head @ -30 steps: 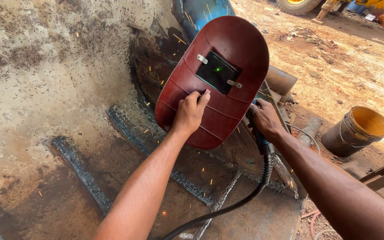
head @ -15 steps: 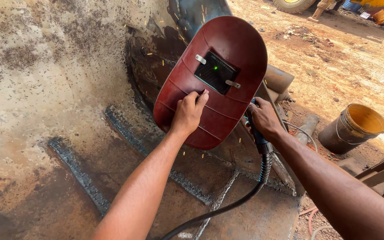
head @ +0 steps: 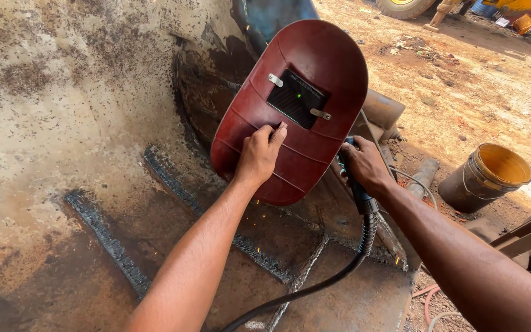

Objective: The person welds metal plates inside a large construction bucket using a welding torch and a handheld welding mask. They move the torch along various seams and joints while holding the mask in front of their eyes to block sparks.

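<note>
Steel fills most of our view: a big rusted, curved steel plate [head: 62, 123] crossed by dark raised weld beads [head: 109, 240], with bare dirt ground [head: 462, 92] beyond its edge on the right. Next in size is the red oval welding shield [head: 296, 104], held upright close over the plate with its dark viewing window [head: 297, 98] facing us. Our left hand [head: 259, 154] is closed on the shield's lower back, fingers curled against it. Beside the plate, out on the dirt, stands a yellow-lined bucket [head: 490, 175], well apart from both hands. Our right hand [head: 364, 166] is wrapped tight around the black handle of the welding torch [head: 357, 190], just beside the shield's right edge; its black cable [head: 333, 280] loops down across the plate. The torch tip is hidden behind the shield, so we cannot tell where it meets the metal. A few small orange sparks [head: 262, 216] show below the shield, so we judge that a bead is being laid right now. Continuing would call for a steady torch hand and the shield kept between our eyes and the arc.
</note>
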